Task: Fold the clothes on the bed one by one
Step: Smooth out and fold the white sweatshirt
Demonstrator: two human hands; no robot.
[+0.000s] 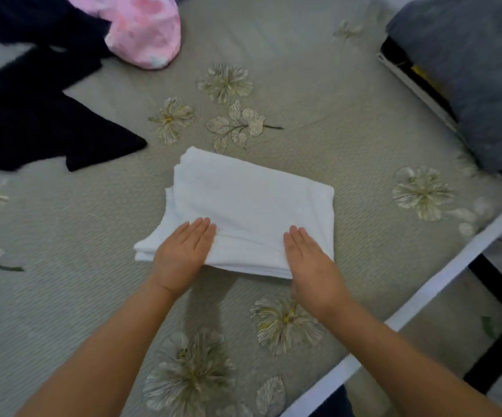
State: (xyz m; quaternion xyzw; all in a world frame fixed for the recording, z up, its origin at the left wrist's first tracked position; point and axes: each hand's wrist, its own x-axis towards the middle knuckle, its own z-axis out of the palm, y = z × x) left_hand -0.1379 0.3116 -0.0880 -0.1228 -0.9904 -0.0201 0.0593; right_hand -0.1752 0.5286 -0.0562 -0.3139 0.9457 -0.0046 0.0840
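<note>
While a folded white cloth (252,212) is lain mid-bed (319,85), its near edge is pressed by left hand (182,254) and right hand (311,260), fingers (203,228) straight, together, dark clothes (33,124) and pink garment (144,28) left far-left.

Folded towel (252,212) is lying mid-bed on the bedspread (319,85). Left hand (183,254) & right hand (310,260) are resting flat on its near edge, left & right. Dark garment (33,127) is lying far left; crumpled garment (144,28) is sitting behind it, overlapping it. Cushion (469,70) is sitting far right.
</note>
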